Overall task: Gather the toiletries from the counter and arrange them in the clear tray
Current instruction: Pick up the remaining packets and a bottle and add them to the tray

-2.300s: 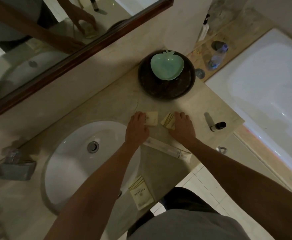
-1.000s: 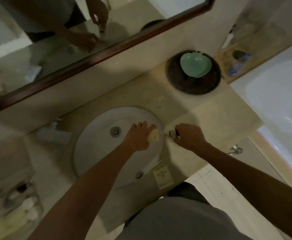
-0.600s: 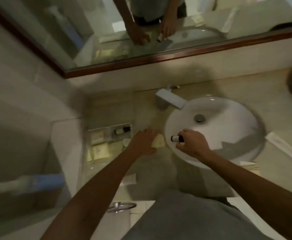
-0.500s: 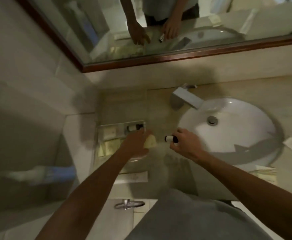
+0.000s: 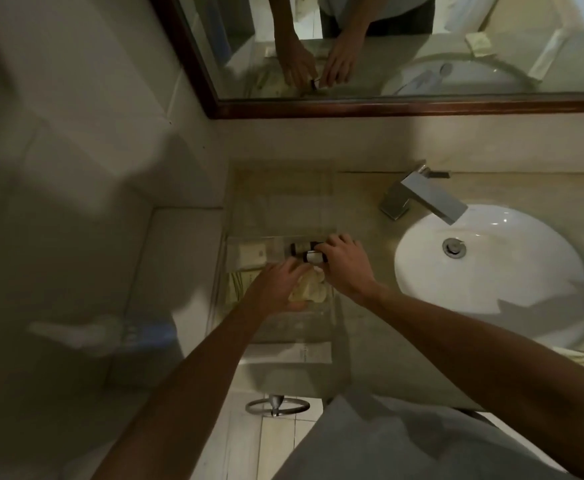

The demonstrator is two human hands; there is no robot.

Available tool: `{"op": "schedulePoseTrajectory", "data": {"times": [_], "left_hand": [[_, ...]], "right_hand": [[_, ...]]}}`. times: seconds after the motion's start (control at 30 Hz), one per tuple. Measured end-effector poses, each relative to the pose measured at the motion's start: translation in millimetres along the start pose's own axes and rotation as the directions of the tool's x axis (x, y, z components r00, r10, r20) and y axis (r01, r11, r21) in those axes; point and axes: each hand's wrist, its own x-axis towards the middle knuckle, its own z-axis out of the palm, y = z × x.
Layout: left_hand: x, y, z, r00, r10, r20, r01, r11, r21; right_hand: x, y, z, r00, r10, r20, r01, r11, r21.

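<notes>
1. Two hands over a clear tray [image 5: 249, 216] at the left end of the bench [image 5: 360, 202], just left of the white sink [image 5: 491, 271].
2. Right hand [image 5: 344, 268] pinched on a small bottle [image 5: 313, 257], fingers closed round its right end; bottle lying on its side, white body with a dark cap, inside the tray.
3. Second small dark bottle [image 5: 299, 247] lying just beyond it, at the far edge of the same section, touching or nearly so.
4. Left hand [image 5: 276, 289] curled over pale yellow packets [image 5: 309, 289], thumb and fingers closed on them; packets low over the tray's right part, resting or lifted cannot be told.
5. White soap box [image 5: 252, 252] flat in the tray's left part, far side.
6. Striped sachets [image 5: 237, 284] near of the box, partly hidden by the left hand.
7. Long white packet [image 5: 304, 353] on the bench near of the tray, outside it.
8. Square metal tap [image 5: 422, 197] at the far edge of the sink.
9. Mirror [image 5: 387, 46] on the far wall, both hands reflected in it.
10. Metal ring [image 5: 276, 407] below the bench edge, near side.
</notes>
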Motion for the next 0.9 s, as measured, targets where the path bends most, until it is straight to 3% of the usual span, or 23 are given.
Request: {"op": "schedulePoseTrajectory", "data": {"times": [0.37,0.5,0.63,0.7,0.8,0.9], "left_hand": [[-44,-31,21,0.975,-0.146,-0.168,0.127,0.985,-0.118],[-55,-35,15,0.95,-0.218,-0.224,0.194,0.973,-0.124],[-66,-48,20,0.963,-0.203,-0.177,0.186,0.977,-0.107],[-68,-50,19,0.948,-0.26,-0.182,0.234,0.96,-0.155],[-66,-34,11,0.87,-0.418,-0.261,0.373,0.905,-0.204],[-45,17,7,0.868,-0.342,-0.36,0.295,0.938,-0.182]], "right_hand": [[5,-8,21,0.999,-0.012,-0.046,0.013,1.0,0.008],[4,-12,20,0.986,-0.138,-0.095,0.136,0.99,-0.03],[-1,-31,27,0.938,-0.324,0.121,0.332,0.942,-0.05],[-6,-31,33,0.94,-0.285,0.185,0.3,0.952,-0.059],[-13,-29,28,0.965,-0.225,0.133,0.224,0.974,0.021],[-34,-8,9,0.985,-0.174,-0.006,0.173,0.973,0.15]]}}
